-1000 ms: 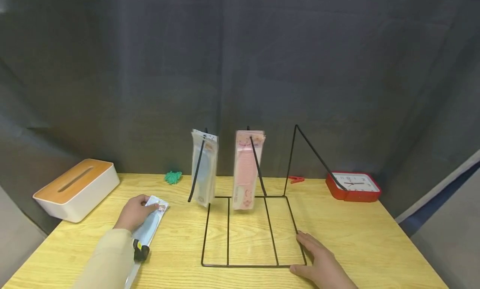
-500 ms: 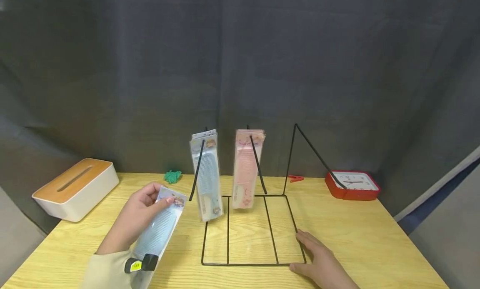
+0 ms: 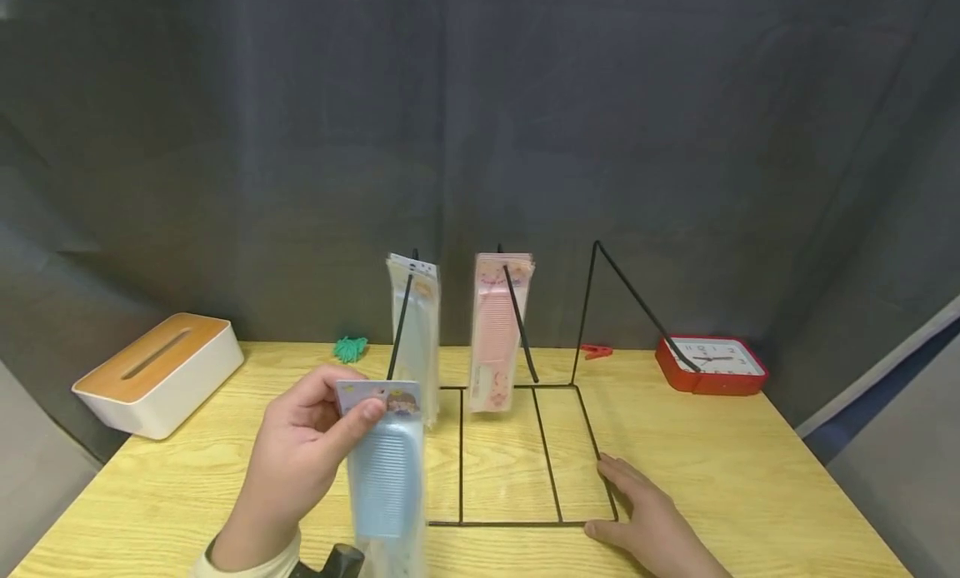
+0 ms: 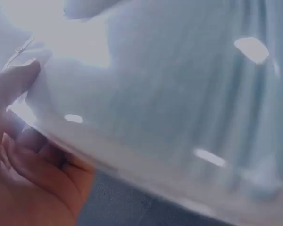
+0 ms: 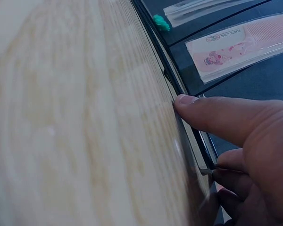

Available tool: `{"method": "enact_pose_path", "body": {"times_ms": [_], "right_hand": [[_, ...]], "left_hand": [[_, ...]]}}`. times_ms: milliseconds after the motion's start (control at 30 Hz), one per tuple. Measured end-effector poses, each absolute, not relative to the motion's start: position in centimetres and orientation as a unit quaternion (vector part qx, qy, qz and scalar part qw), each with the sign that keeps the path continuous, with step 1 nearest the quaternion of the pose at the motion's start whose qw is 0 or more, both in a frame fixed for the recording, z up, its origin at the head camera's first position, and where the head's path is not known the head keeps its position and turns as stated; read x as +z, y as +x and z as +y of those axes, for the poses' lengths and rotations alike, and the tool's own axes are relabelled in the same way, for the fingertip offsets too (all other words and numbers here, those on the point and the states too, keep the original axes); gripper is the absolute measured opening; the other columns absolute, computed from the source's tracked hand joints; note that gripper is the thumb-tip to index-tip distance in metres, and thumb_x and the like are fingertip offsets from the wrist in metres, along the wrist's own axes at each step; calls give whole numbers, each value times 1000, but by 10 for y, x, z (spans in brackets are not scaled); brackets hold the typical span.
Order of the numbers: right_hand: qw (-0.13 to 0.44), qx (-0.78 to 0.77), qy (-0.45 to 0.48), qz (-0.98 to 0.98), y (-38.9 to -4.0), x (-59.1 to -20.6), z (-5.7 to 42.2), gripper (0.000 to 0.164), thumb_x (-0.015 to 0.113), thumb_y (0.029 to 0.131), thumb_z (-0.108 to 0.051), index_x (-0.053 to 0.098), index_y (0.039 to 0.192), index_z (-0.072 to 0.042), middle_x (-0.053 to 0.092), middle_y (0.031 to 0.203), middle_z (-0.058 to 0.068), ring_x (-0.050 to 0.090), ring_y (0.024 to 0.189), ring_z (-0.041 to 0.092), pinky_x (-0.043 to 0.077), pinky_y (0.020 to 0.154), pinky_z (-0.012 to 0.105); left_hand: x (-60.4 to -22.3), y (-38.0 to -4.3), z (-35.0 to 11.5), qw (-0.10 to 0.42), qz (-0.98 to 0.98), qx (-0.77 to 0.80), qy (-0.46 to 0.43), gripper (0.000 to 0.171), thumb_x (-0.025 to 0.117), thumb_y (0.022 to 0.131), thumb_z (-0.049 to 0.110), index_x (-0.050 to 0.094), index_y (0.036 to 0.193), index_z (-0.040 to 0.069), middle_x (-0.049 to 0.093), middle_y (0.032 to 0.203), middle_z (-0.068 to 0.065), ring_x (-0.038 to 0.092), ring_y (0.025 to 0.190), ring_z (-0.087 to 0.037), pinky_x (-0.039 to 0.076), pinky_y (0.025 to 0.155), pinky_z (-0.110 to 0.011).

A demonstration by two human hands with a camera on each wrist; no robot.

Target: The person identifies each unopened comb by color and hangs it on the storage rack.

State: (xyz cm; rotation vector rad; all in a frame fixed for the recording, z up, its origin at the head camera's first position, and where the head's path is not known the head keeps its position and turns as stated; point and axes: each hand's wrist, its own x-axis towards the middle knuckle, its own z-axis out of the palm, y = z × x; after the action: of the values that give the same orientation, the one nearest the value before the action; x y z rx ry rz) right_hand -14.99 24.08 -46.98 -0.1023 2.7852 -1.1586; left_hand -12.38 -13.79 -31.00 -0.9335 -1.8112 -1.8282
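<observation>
My left hand pinches the top of a packaged blue comb, thumb on its front. The header card stands right at the lower end of the left hook of a black wire display rack. In the left wrist view, the glossy clear packaging fills most of the frame. Behind it on that hook hang more packaged blue combs. Packaged pink combs hang on the middle hook, and the right hook is bare. My right hand holds the rack's front right corner, thumb and fingertips against the bars.
A white tissue box with a wooden lid stands at the left of the table. Along the back lie a green tangle of string and a red clip. A red clock sits at the right, behind the right hook.
My left hand has lifted the packaged comb off the table and brought it right, up to the left hook. The hanging blue combs have swung. My right hand stays on the rack corner.
</observation>
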Motion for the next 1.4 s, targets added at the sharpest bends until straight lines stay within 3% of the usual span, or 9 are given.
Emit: {"method": "enact_pose_path", "body": {"times_ms": [267,467,833,967,1167,1300,1400], "right_hand": [[65,-385,-30,920,-150,-469,240,97,89,71,-44,47,147,0,39,155,21,30,143,47,31,111,66],[67,-385,-29,920,-151,-469,240,98,89,71,-44,46,148,0,39,155,21,30,144,47,30,111,66],[72,-388,-24,918,-152,-470,240,98,89,71,-44,47,147,0,39,156,21,29,144,47,31,111,66],[76,-385,-20,920,-152,-469,240,98,89,71,-45,47,147,0,38,156,21,30,143,47,31,111,66],[77,-384,-19,920,-153,-471,241,99,89,70,-46,47,147,0,38,156,21,29,143,48,31,111,67],[75,-390,-25,917,-153,-472,242,98,89,71,-45,47,147,0,38,156,21,29,144,48,31,111,67],[75,-392,-29,917,-153,-471,242,98,89,71,-45,47,147,0,38,156,21,28,144,48,31,110,67]], "left_hand": [[-311,-126,-135,201,-661,-650,-315,18,63,89,-16,64,97,0,61,85,0,57,70,-12,50,55,-26],[-312,-128,-136,192,-696,-625,-297,13,62,92,-11,64,99,0,63,86,0,60,72,-12,55,58,-26],[-323,-146,-135,177,-717,-620,-266,5,63,95,-4,64,100,-3,67,90,4,55,76,-8,49,63,-22],[-335,-159,-133,140,-727,-626,-246,8,63,97,1,63,102,-6,70,101,2,62,87,-8,55,73,-23],[-363,-185,-131,67,-754,-621,-206,26,61,101,14,64,121,-1,68,121,-13,65,109,-18,55,93,-32],[-384,-198,-133,43,-769,-620,-147,20,62,101,22,64,101,2,67,123,-12,63,113,-22,49,101,-41],[-397,-204,-135,41,-764,-635,-111,27,64,100,24,56,88,1,66,126,-11,61,118,-25,46,103,-46]]}}
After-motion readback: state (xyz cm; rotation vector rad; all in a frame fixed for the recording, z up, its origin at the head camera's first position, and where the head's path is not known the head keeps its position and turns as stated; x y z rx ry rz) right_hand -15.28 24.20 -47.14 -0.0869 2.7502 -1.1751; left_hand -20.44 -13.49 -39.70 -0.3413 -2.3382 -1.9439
